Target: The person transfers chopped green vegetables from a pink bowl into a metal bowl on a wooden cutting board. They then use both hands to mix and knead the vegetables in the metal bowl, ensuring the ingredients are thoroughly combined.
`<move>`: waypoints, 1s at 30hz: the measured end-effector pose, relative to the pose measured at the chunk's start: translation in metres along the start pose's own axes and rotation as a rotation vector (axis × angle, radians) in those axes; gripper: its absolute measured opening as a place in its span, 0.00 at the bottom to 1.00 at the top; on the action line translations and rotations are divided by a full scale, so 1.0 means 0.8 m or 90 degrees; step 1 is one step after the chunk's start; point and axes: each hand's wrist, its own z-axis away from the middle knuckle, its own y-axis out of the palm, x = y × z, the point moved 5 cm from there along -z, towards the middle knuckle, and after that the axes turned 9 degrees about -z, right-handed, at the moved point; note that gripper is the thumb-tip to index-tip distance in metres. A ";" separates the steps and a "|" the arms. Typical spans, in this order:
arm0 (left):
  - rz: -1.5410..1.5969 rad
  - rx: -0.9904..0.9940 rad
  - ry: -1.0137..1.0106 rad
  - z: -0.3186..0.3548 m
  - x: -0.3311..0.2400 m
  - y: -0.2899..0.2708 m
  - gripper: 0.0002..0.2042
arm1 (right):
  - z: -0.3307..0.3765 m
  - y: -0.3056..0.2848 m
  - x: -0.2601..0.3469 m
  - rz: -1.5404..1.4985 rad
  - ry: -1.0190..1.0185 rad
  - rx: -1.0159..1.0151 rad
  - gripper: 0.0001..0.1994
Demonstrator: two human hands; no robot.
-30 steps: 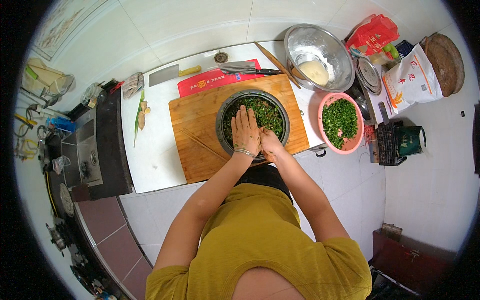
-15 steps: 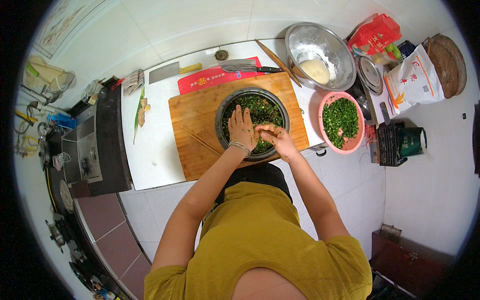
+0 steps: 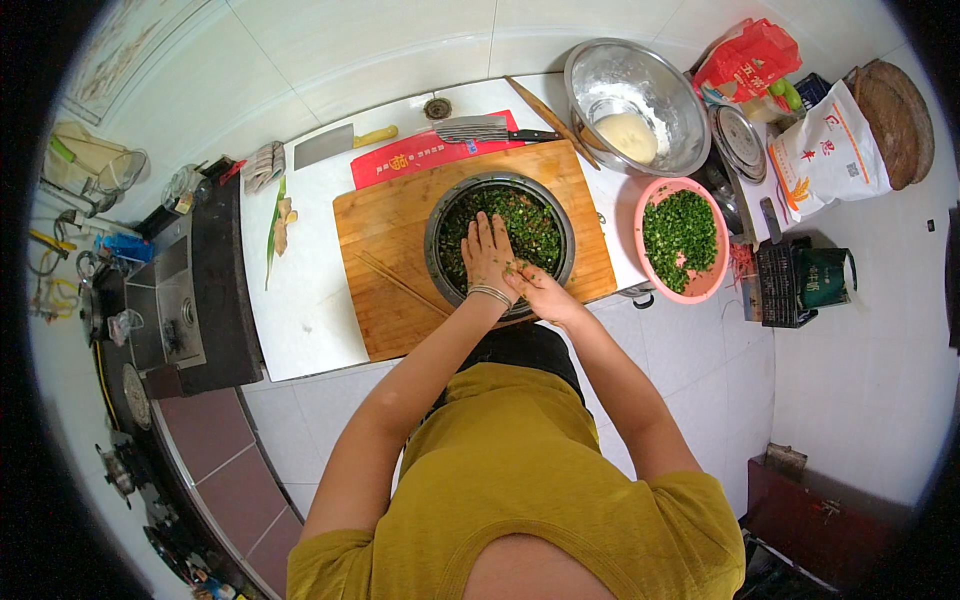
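A round metal bowl (image 3: pixel 433 250) of chopped greens mixed into a dark filling (image 3: pixel 528 212) rests on the wooden cutting board (image 3: pixel 385 225). Above the filling, my left hand (image 3: pixel 490 262) is held with its fingers stretched out and apart, a bangle on its wrist. My right hand (image 3: pixel 540 293) lies against the left one near the base of its thumb, over the bowl's near rim, fingers extended. Green bits cling to both hands. Neither hand holds anything that I can see. Chopsticks (image 3: pixel 400 283) lie on the board to the bowl's left.
A pink basin (image 3: pixel 648 272) of chopped greens stands right of the board. Behind it is a steel bowl (image 3: pixel 690 92) with dough (image 3: pixel 627 138). A cleaver (image 3: pixel 325 147), a knife (image 3: pixel 533 135) and ginger (image 3: pixel 281 236) lie on the white table (image 3: pixel 300 335). A sink (image 3: pixel 180 300) is at left.
My right hand has moved in toward the left, its bent fingers straightening and now lying against the left hand. My left hand has shifted slightly right. The view has moved a little.
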 end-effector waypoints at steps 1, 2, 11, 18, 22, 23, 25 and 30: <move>-0.010 0.000 -0.005 0.001 0.000 -0.002 0.36 | -0.001 0.000 0.000 0.014 -0.001 -0.007 0.13; -0.019 0.000 -0.009 0.002 0.000 -0.004 0.36 | -0.001 0.000 0.000 0.027 -0.002 -0.013 0.14; -0.014 -0.123 0.100 0.013 -0.014 -0.010 0.37 | -0.039 -0.042 0.000 0.312 -0.082 -0.303 0.17; 0.223 -0.226 0.093 -0.006 0.028 -0.001 0.31 | -0.023 -0.073 0.000 -0.121 0.010 -0.293 0.12; 0.184 -0.223 0.025 -0.010 0.029 -0.009 0.32 | 0.002 -0.018 0.013 -0.292 0.097 -0.175 0.13; 0.161 -0.221 0.014 -0.011 0.028 -0.008 0.33 | 0.006 -0.006 0.015 -0.305 0.121 -0.126 0.15; 0.178 -0.177 -0.013 -0.015 0.024 -0.005 0.31 | 0.008 0.009 0.010 -0.315 0.106 -0.067 0.14; 0.196 -0.153 -0.059 -0.014 0.022 0.003 0.31 | 0.005 0.016 0.007 -0.341 0.085 -0.049 0.10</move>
